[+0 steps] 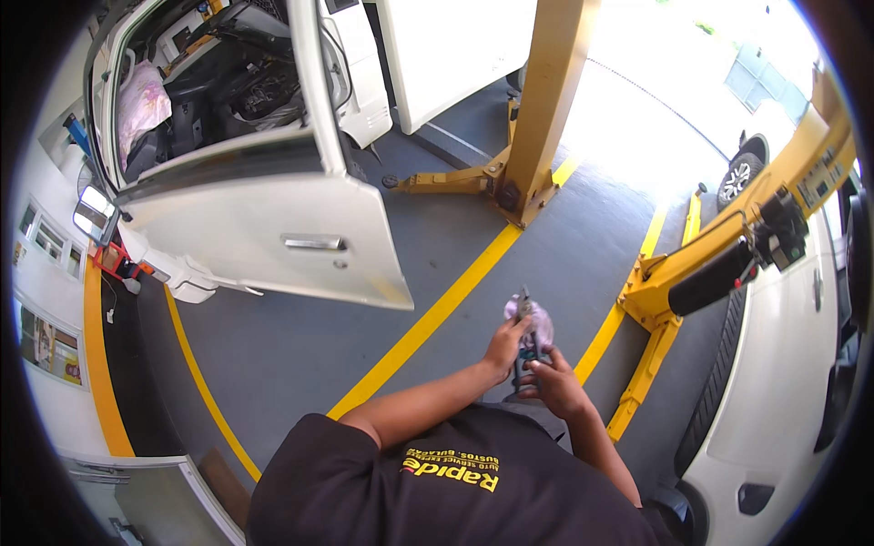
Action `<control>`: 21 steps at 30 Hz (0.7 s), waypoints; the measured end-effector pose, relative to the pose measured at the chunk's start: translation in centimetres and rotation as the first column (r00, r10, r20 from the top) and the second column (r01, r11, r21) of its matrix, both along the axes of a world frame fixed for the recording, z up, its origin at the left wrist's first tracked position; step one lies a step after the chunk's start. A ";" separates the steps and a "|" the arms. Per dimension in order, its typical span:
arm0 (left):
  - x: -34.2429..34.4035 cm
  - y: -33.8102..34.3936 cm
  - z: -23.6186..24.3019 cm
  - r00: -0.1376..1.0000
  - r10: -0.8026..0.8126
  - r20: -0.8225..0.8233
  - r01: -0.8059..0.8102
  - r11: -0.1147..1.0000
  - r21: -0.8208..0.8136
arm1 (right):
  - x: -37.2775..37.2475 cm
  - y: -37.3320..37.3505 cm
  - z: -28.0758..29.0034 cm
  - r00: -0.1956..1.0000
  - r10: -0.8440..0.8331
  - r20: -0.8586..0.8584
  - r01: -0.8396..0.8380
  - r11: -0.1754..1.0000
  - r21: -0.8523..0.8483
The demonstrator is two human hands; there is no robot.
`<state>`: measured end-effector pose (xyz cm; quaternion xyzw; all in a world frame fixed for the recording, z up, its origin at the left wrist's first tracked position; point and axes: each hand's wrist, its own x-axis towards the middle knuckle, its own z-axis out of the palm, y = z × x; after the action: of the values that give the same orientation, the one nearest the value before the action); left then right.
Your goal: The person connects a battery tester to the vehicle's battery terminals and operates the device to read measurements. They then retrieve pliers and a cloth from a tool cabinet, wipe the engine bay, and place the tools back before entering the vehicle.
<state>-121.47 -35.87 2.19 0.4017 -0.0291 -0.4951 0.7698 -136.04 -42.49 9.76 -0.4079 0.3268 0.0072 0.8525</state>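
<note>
In front of my body I hold a pair of pliers, its grey jaws pointing up and away from me and its handles toward me. My left hand is closed on the pliers near the jaws. A pale pink-white rag is bunched against the tool behind the fingers. My right hand is closed around the dark handles lower down, thumb and fingers bent. Part of the pliers is hidden by the fingers and the rag.
A white truck's open door stands ahead on the left. Yellow lift posts with low arms rise from the grey floor. A white vehicle is close on my right. Yellow lines mark the floor.
</note>
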 end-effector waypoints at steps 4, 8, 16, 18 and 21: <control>8.0 -11.8 4.2 0.995 -0.015 0.098 0.019 0.999 -0.036 | 7.3 -11.6 1.3 0.983 -0.085 0.162 0.072 0.994 0.084; 17.3 -19.4 2.9 0.962 -0.201 0.183 0.210 0.977 -0.036 | 15.7 -21.4 -0.3 0.982 0.006 0.190 -0.048 0.975 0.218; 36.2 -25.6 -3.7 0.931 0.137 0.339 -0.187 0.975 0.120 | 37.8 -35.6 -1.3 0.870 0.493 -0.033 -0.494 0.865 -0.093; 41.5 -22.8 -6.7 0.794 0.202 0.573 -0.407 0.877 0.255 | 43.7 -37.1 -0.8 0.813 0.579 -0.056 -0.578 0.794 -0.190; 48.2 -16.7 -10.0 0.519 -0.111 0.848 -0.736 0.445 0.509 | 52.8 -38.3 -1.3 0.692 0.710 -0.129 -0.695 0.608 -0.383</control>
<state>-73.28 -52.62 -7.85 0.8866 -0.0360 -0.0313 0.4601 -83.21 -80.83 8.50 -0.6694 0.1189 0.2659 0.6835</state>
